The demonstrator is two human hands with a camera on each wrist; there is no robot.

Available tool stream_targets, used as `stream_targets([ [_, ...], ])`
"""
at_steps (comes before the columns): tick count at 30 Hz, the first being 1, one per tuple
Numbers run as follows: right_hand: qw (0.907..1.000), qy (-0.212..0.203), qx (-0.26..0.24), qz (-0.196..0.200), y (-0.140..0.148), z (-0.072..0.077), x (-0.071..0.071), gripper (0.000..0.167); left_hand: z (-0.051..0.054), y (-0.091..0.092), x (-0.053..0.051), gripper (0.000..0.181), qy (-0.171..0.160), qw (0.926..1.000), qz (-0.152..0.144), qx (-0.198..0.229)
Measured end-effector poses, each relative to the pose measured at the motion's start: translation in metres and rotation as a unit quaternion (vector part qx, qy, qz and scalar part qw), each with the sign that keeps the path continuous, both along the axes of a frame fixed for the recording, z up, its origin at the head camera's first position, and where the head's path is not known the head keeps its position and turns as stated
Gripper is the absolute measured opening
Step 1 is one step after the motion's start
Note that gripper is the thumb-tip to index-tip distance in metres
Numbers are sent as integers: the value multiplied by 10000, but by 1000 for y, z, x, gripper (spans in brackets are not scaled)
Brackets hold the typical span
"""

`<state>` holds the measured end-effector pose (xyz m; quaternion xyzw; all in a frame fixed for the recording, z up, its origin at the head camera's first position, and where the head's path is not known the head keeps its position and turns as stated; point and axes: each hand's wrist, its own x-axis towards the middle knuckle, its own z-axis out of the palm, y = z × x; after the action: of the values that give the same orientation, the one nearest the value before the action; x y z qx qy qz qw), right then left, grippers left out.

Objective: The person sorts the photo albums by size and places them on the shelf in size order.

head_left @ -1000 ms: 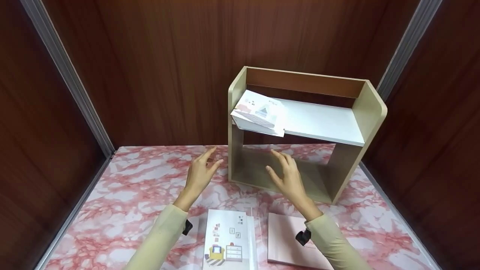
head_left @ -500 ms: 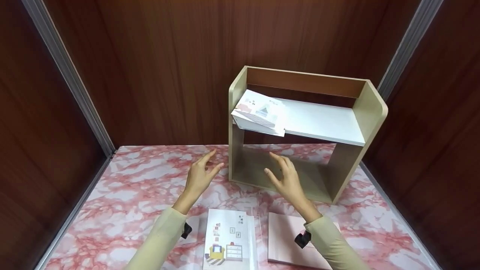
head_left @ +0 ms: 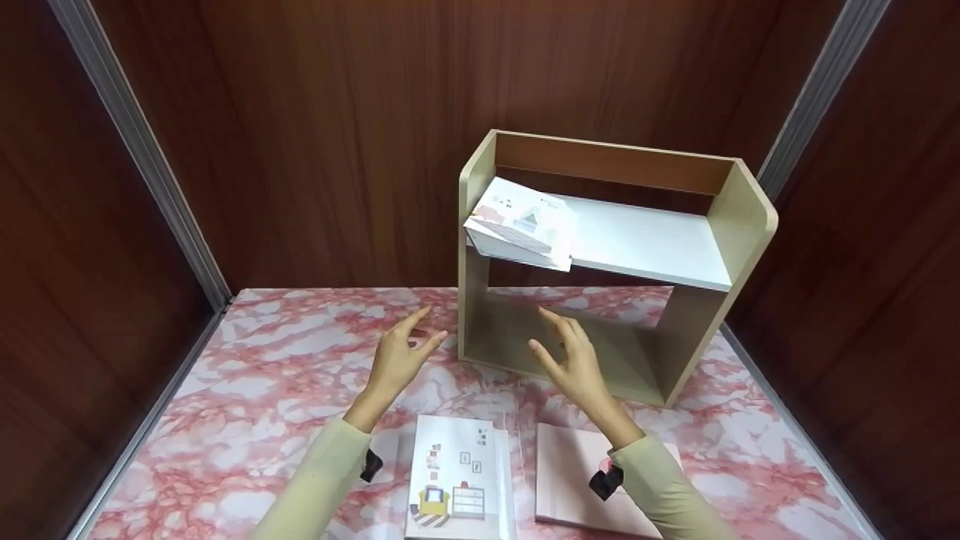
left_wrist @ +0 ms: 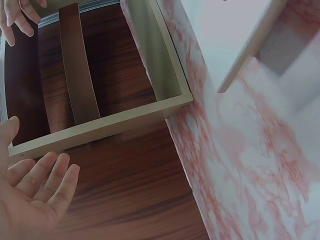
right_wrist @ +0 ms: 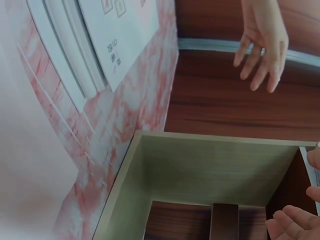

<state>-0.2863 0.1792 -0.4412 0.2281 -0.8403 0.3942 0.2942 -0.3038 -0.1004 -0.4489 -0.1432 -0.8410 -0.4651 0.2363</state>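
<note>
Both hands hover above the table with nothing in them, palms turned toward each other. My left hand [head_left: 397, 360] is left of the small wooden bookshelf [head_left: 472, 300], its fingers and thumb loosely spread. In front of the shelf's lower compartment is my right hand [head_left: 577, 367], fingers relaxed and apart from the wood. On the upper white shelf board [head_left: 645, 236], at its left end, lie white illustrated books [head_left: 517, 221], slightly askew and jutting past the front edge. Between the forearms a white book with a yellow armchair picture [head_left: 454, 472] lies on the table.
A pink book [head_left: 570, 480] lies partly under the right forearm. The red-and-white marbled table [head_left: 285, 360] is enclosed by dark wood panels [head_left: 337, 150] at the back and sides. Black wrist cameras [head_left: 606, 480] stick out from the sleeves.
Both hands have sunk very slightly and otherwise keep their pose. The head view has shifted a little. The books and bookshelf stay where they were.
</note>
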Motion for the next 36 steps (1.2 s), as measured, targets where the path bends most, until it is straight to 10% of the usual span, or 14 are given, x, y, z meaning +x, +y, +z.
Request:
stream_targets([
  [36,9985,-520,-158,113,1,-14,10,50,-23,-6,15,54,-304,9988,-215,319],
])
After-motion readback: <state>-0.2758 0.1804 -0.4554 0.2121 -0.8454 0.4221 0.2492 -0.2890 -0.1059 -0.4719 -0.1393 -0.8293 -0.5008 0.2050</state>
